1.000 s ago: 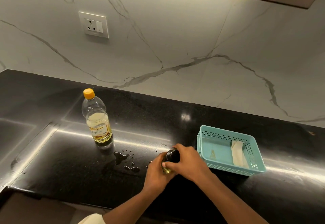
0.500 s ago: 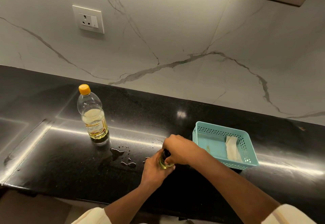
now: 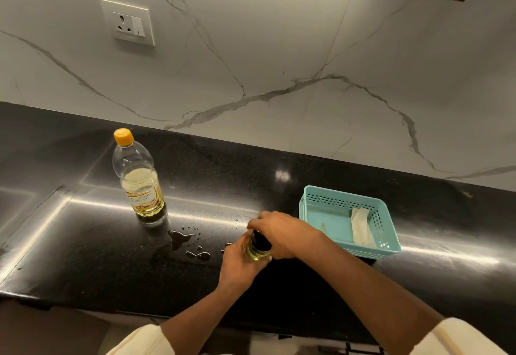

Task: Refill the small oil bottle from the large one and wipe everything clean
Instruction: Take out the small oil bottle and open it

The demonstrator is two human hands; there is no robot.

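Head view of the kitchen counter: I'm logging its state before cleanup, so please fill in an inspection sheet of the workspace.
Surface: glossy black stone counter, wet puddles and drops between the two bottles.
Job's things: large clear plastic bottle with orange cap, upright, capped, partly full; small glass bottle with dark cap, yellow liquid inside.
Clutter: teal perforated plastic basket holding a pale folded cloth.
Hands: left hand grips the small bottle's body; right hand curls over its cap.
Cables: nothing seen.
Surroundings: white marble wall, white wall socket.
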